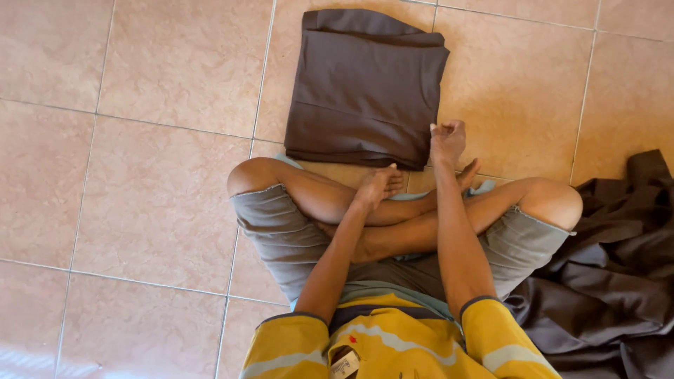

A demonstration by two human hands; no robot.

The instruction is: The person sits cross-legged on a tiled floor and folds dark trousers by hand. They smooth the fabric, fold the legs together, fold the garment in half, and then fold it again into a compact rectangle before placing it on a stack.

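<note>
Fingers of left hand [378,184] lie loose over crossed shins, holding nothing. Right hand [447,140] curls into a fist touching the lower right corner of folded brown cloth [365,88], arm straight. Pink tiled floor [140,182]. Cloth lies flat, long axis slightly tilted, running away from the person. Dark heap of fabric [611,281] at right.

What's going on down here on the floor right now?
A person sits cross-legged on the tiled floor. The right hand is closed at the edge of a folded dark brown cloth. The left hand rests near the crossed legs, holding nothing. A loose heap of dark cloth lies to the person's right.
</note>
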